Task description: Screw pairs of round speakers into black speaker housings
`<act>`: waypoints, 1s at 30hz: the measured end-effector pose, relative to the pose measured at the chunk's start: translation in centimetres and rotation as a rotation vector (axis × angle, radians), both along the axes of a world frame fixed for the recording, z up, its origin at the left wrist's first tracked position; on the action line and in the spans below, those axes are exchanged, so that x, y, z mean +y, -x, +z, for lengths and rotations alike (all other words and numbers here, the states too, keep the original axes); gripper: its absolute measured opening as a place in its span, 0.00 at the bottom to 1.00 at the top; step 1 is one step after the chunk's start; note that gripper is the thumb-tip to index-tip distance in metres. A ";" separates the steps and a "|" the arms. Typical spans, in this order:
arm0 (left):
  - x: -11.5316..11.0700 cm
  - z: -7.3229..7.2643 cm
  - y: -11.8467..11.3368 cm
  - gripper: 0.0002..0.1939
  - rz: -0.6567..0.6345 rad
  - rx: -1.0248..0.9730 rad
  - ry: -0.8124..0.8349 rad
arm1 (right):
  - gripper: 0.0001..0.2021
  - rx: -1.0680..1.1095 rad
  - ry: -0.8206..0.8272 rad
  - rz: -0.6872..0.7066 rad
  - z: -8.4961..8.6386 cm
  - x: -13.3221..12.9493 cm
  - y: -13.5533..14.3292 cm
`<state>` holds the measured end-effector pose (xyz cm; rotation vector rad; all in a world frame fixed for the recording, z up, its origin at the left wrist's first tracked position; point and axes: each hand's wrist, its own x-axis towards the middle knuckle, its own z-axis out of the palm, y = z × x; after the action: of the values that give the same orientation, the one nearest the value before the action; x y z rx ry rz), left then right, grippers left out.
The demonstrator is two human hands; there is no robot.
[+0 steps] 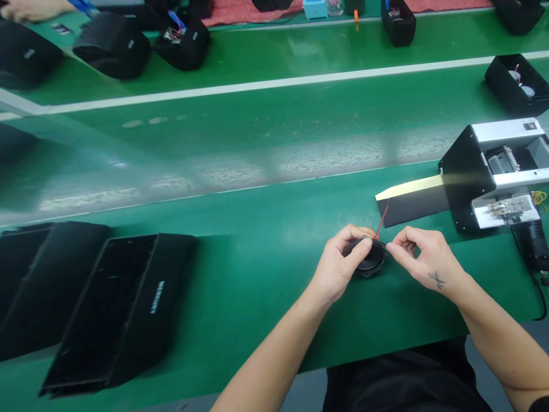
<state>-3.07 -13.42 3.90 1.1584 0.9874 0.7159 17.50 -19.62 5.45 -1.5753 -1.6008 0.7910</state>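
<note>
Near the lower centre-right of the frame, the left hand (338,264) is closed around a small round black speaker driver (371,258), thumb and fingers curled over its near rim, pressing it against the green work surface (257,240). Just to its right, the right hand (424,258) pinches its thumb and forefinger together at the driver's edge, apparently on a thin red wire (382,218) that rises from the driver toward the upper right. Whether the fingertips truly grip the wire or only touch the driver's rim is too small to tell.

Judging by the layout, work on this driver looks to be at an early or middle stage: the driver lies loose on the bench, well apart from the open black casings (120,312) resting at the lower left, and none of those shows a driver fitted.

At the right edge stands a grey and black tape dispenser machine (493,171) with a strip of black and cream tape (412,200) reaching out toward the hands; no tape appears on the driver.

Across the upper part of the frame runs a green conveyor belt (300,63), blurred by a pale reflection, carrying more black housings (111,43), some with wires showing. At the upper left corner another person's hand (30,8) is cut off by the frame. The far end of the red wire, the driver's underside and the right edge of the machine are hidden.
</note>
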 end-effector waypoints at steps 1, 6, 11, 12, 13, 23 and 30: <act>0.0 -0.1 0.0 0.24 -0.001 0.003 -0.005 | 0.15 0.000 -0.001 0.002 -0.1 0.0 0.0; 0.1 -0.2 0.1 0.24 -0.028 0.034 -0.043 | 0.15 0.005 -0.003 0.011 -0.5 0.0 0.3; -0.1 0.2 0.3 0.23 -0.099 0.115 -0.106 | 0.15 0.012 0.003 0.021 -0.5 0.2 0.0; -0.2 0.3 0.4 0.22 -0.115 0.137 -0.121 | 0.15 0.015 0.003 0.020 -0.4 0.3 -0.1; -0.2 0.4 0.4 0.22 -0.131 0.158 -0.136 | 0.14 0.019 0.004 0.019 -0.3 0.3 -0.3; 1.1 -0.2 0.9 0.25 -0.299 0.160 -0.129 | 0.10 0.084 0.016 0.036 0.7 0.6 -1.7; 0.6 -0.2 0.7 0.29 -0.409 0.100 -0.061 | 0.10 0.077 0.002 0.030 0.9 0.4 -1.8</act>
<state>-3.82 -12.82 3.69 1.4070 0.7792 0.3652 19.34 -19.24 6.39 -1.5068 -1.5722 0.8592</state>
